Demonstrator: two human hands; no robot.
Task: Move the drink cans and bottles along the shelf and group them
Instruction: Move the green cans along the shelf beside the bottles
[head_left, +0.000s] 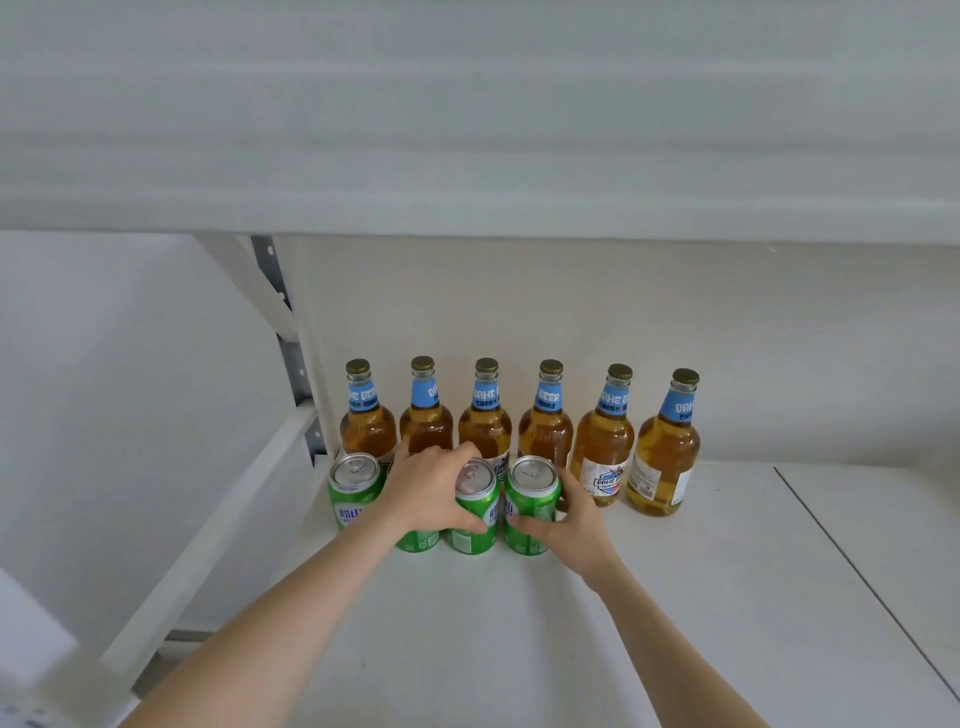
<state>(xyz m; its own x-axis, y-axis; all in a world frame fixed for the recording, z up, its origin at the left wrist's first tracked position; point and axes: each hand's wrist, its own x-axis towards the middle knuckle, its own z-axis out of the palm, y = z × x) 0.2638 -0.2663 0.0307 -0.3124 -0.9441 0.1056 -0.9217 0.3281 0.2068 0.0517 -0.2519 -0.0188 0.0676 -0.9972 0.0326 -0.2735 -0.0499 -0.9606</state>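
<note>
Closing the gaps, apparently: left hand (431, 493) curls fingers over the second can (418, 541), right hand (574, 519) clamps fingers round the end can (532, 501). Bottles (605, 441) stand ranked behind.

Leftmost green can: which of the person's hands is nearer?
Left. The left hand grips the middle cans, just right of the leftmost green can; the right hand grips the rightmost can.
</note>
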